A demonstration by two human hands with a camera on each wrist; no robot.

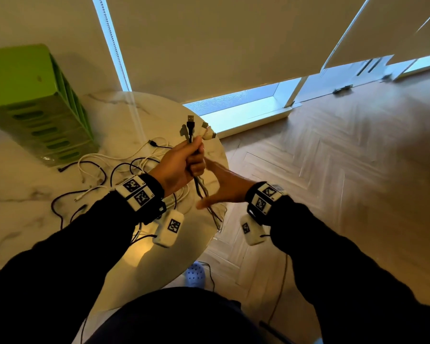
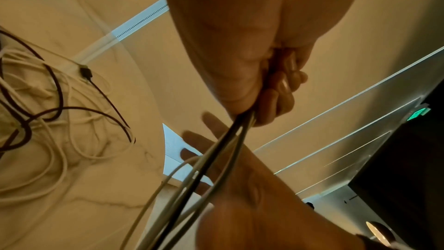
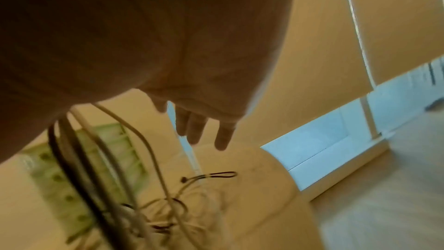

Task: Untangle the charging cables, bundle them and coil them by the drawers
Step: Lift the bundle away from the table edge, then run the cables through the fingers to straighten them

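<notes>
The round marble table [image 1: 60,219] held a loose mess of black and white cables [image 1: 124,175], and the green drawers [image 1: 35,100] stood at its far left side. The cables looked light, thin and bendy, so they would flop and curl and catch on each other easily. They seemed a bit smooth too, so a loose hold might let them slip. The plugs [image 1: 199,127] at the ends were the only hard parts, and a good place to hold looked to be just below them, where the cords lay side by side. The left hand [image 1: 181,165] was doing just that: its fingers were curled tight around a bunch of cords, with one black plug and some white plugs sticking up above the fist. The rest of those cords hung down from the fist and ran back to the pile on the table. The right hand [image 1: 224,187] was just beside the hanging cords, with its fingers straight and spread and not gripping anything; whether it touched them was hard to tell. The mess on the table was not yet coiled.
</notes>
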